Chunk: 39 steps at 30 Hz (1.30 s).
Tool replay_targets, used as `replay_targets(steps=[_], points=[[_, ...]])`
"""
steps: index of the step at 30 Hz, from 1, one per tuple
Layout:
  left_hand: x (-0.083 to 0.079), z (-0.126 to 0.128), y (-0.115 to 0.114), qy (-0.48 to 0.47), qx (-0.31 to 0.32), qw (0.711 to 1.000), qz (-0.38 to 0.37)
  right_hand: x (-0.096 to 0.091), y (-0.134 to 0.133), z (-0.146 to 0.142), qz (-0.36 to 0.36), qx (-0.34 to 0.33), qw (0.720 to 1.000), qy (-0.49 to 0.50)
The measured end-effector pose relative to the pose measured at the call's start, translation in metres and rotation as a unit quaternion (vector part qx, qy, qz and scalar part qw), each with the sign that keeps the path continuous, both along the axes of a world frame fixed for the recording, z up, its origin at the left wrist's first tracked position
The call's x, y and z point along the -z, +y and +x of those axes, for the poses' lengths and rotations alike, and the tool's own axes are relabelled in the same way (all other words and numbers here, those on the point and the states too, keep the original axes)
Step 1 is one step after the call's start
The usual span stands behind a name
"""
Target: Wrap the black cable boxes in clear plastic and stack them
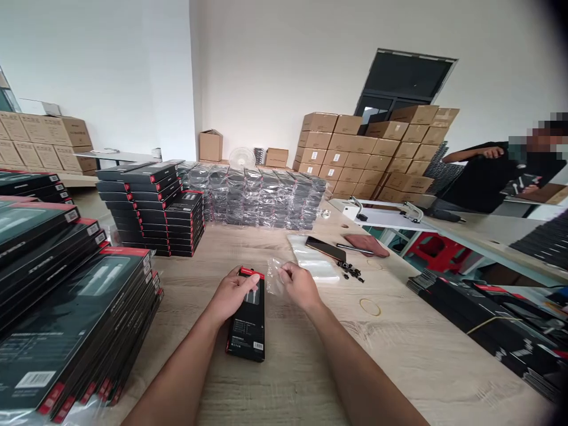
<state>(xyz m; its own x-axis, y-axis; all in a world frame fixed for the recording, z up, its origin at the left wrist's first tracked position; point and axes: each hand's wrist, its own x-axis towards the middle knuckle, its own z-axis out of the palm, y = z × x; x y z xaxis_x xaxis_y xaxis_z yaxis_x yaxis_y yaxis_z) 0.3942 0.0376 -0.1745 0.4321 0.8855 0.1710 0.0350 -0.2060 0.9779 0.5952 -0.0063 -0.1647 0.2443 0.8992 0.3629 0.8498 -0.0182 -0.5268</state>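
Note:
A slim black box with red trim [247,328] lies on the wooden table in front of me. My left hand [231,294] is wrapped around its far left part, the thumb pressing on its top face. Just right of the box, my right hand [298,285] pinches a clear plastic bag [275,277], which hangs from the fingertips beside the box's far end. Beyond that hand lies a pile of clear plastic bags [313,260].
Stacks of black boxes [151,207] rise at left, with a plastic-wrapped row [261,195] behind. A phone [326,248], small black pieces [352,272], a rubber band [370,306] and banded flat black packaging [483,325] lie right. Another person [483,177] stands at far right.

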Motion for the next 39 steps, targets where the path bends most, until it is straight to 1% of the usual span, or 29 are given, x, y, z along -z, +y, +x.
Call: replay_targets(steps=[2, 5, 7, 10, 11, 13, 15, 17, 19, 22, 24, 25, 27, 29, 31, 32, 33, 34, 35, 37, 38, 39], points=[[-0.002, 0.004, -0.005, 0.012, 0.022, 1.000, 0.016, 0.000, -0.001, -0.013, 0.009, -0.006, 1.000, -0.012], [-0.001, 0.009, -0.011, 0.011, 0.066, 0.998, 0.011, -0.002, 0.001, -0.025, 0.004, -0.011, 1.000, -0.015], [0.004, 0.011, -0.011, 0.005, 0.060, 0.998, -0.010, -0.003, 0.001, -0.025, 0.000, -0.010, 1.000, 0.001], [0.011, 0.012, -0.008, 0.011, 0.019, 0.998, -0.061, -0.004, -0.003, -0.022, 0.018, -0.018, 0.998, 0.061], [0.013, 0.012, -0.006, 0.014, 0.008, 0.997, -0.073, -0.004, -0.006, -0.021, 0.022, -0.035, 0.995, 0.088], [0.016, 0.011, -0.004, 0.015, -0.004, 0.997, -0.082, -0.003, -0.013, -0.021, 0.016, -0.089, 0.987, 0.133], [0.017, 0.011, -0.003, 0.007, -0.008, 0.997, -0.081, -0.003, -0.018, -0.023, -0.003, -0.146, 0.979, 0.144], [0.017, 0.012, -0.003, -0.004, -0.008, 0.997, -0.077, -0.002, -0.020, -0.025, -0.013, -0.170, 0.975, 0.144], [0.017, 0.014, -0.004, -0.004, -0.012, 0.997, -0.075, -0.001, -0.018, -0.022, -0.006, -0.160, 0.972, 0.171], [0.016, 0.013, -0.004, 0.010, -0.023, 0.997, -0.076, 0.000, -0.013, -0.009, 0.031, -0.098, 0.967, 0.234], [0.013, 0.007, -0.001, 0.031, -0.028, 0.997, -0.066, 0.002, -0.011, 0.000, 0.059, -0.056, 0.965, 0.248], [0.010, 0.002, 0.003, 0.051, -0.034, 0.997, -0.056, 0.004, -0.011, 0.003, 0.066, -0.046, 0.966, 0.247], [0.001, -0.015, 0.012, 0.107, -0.069, 0.992, -0.027, 0.009, -0.011, 0.005, 0.058, -0.055, 0.969, 0.232], [-0.009, -0.034, 0.021, 0.146, -0.137, 0.980, 0.004, 0.014, -0.012, 0.002, 0.022, -0.084, 0.974, 0.209], [-0.021, -0.050, 0.026, 0.123, -0.212, 0.969, 0.034, 0.019, -0.012, -0.004, -0.014, -0.103, 0.976, 0.192], [-0.026, -0.054, 0.025, 0.094, -0.229, 0.968, 0.042, 0.020, -0.012, -0.006, -0.025, -0.107, 0.975, 0.191], [-0.031, -0.055, 0.023, 0.062, -0.224, 0.972, 0.042, 0.020, -0.011, -0.008, -0.033, -0.109, 0.974, 0.196], [-0.034, -0.053, 0.019, 0.036, -0.196, 0.979, 0.034, 0.020, -0.010, -0.009, -0.037, -0.109, 0.972, 0.206], [-0.036, -0.049, 0.013, 0.020, -0.149, 0.988, 0.020, 0.019, -0.010, -0.009, -0.039, -0.108, 0.969, 0.218], [-0.036, -0.036, 0.002, 0.021, -0.041, 0.999, 0.000, 0.017, -0.009, -0.008, -0.037, -0.104, 0.964, 0.244], [-0.034, -0.028, -0.003, 0.033, -0.001, 0.999, -0.003, 0.016, -0.008, -0.008, -0.031, -0.104, 0.961, 0.254], [-0.031, -0.021, -0.007, 0.047, 0.023, 0.999, -0.003, 0.015, -0.008, -0.007, -0.021, -0.104, 0.960, 0.259]])
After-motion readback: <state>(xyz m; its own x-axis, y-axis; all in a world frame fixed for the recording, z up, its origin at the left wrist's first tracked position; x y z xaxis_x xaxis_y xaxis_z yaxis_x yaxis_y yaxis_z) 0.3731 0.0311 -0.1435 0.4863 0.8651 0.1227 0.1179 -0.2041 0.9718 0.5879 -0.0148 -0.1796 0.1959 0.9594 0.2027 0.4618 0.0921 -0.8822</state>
